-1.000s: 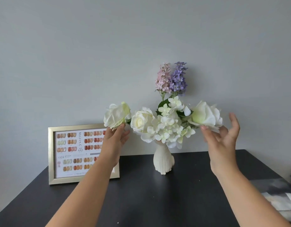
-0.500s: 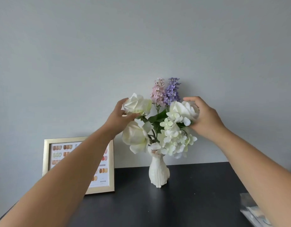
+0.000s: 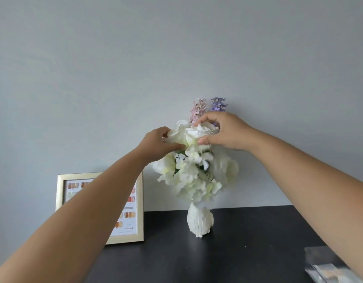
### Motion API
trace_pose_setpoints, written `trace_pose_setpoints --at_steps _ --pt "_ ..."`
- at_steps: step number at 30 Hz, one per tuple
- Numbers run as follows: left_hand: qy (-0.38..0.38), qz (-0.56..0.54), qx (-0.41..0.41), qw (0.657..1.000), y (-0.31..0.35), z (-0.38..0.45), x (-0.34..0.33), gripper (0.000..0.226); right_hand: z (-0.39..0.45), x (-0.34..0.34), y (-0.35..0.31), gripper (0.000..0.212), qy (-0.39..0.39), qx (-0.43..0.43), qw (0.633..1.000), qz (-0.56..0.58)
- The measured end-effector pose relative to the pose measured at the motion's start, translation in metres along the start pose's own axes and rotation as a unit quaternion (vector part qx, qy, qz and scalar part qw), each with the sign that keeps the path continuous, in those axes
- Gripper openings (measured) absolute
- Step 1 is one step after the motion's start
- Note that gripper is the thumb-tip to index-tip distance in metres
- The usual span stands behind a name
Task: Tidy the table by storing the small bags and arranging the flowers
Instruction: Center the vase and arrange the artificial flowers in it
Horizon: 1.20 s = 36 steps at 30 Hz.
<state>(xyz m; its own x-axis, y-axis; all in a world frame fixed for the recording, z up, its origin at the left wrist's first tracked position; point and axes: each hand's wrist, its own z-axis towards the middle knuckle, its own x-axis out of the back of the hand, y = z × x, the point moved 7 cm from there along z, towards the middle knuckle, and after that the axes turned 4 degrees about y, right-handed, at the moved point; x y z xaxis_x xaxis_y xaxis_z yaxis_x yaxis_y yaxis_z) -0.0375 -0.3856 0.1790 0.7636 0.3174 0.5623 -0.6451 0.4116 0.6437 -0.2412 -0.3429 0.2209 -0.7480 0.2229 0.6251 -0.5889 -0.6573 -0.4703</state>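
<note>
Two hands meet at the top of the bouquet. On the right hand (image 3: 227,130), the fingers (image 3: 205,119) curl over the top of a white rose (image 3: 200,131) while the thumb presses in from below, so the bloom is pinched between them. The left hand (image 3: 156,142) has its fingers curled round a second white rose (image 3: 177,133) just beside the first; the two blooms touch. Its fingertips are partly hidden behind the petals.

Below the two roses, more white roses and pale hydrangea clusters (image 3: 194,180) crowd together, blurred. Behind the right hand, a pink flower spike (image 3: 198,108) and a purple flower spike (image 3: 217,104) stand upright. All the stems go down into a small white ribbed vase (image 3: 200,221), which stands upright on the black bench (image 3: 237,252) near the grey wall.

To the left of the vase, a pale gold picture frame (image 3: 60,193) holding a chart of nail colours leans by the wall, partly covered by the left forearm. At the lower right edge, clear plastic bags (image 3: 327,268) lie on the bench, well apart from the vase.
</note>
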Motion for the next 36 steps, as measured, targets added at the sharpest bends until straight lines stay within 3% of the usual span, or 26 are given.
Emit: trace_pose_setpoints --at_steps 6,11,16,20,23,25,28,31,36 --pt "-0.026 0.028 -0.011 0.999 -0.008 -0.005 -0.008 0.03 -0.01 -0.033 0.016 0.034 -0.07 -0.013 0.994 -0.083" --pt "-0.027 0.072 -0.034 0.996 -0.007 -0.006 -0.013 0.054 -0.016 -0.046 0.031 0.03 -0.104 -0.04 0.986 -0.128" --pt "-0.019 0.154 -0.059 0.986 -0.005 -0.005 -0.025 0.05 -0.018 -0.04 0.038 0.034 -0.062 -0.05 0.992 -0.102" --pt "-0.04 0.194 -0.03 0.98 -0.011 -0.004 -0.03 0.053 -0.026 -0.046 0.046 0.046 -0.08 -0.068 0.99 -0.093" --pt "-0.02 0.251 -0.06 0.966 -0.007 -0.003 -0.026 0.055 -0.029 -0.039 0.048 0.05 -0.074 -0.068 0.992 -0.078" --pt "0.014 0.209 -0.105 0.972 0.002 -0.003 -0.019 0.06 -0.033 -0.033 0.051 0.051 -0.058 -0.067 0.995 -0.047" --pt "-0.03 0.104 -0.182 0.977 0.018 -0.007 -0.022 0.071 -0.04 -0.028 0.055 0.048 -0.029 -0.063 0.998 -0.015" --pt "-0.057 0.141 -0.219 0.964 0.026 -0.005 -0.03 0.057 -0.045 -0.029 0.056 0.045 -0.018 -0.058 0.998 -0.005" --pt "-0.083 0.164 -0.204 0.961 0.03 0.005 -0.038 0.026 -0.046 -0.036 0.056 0.045 -0.028 -0.06 0.998 -0.018"
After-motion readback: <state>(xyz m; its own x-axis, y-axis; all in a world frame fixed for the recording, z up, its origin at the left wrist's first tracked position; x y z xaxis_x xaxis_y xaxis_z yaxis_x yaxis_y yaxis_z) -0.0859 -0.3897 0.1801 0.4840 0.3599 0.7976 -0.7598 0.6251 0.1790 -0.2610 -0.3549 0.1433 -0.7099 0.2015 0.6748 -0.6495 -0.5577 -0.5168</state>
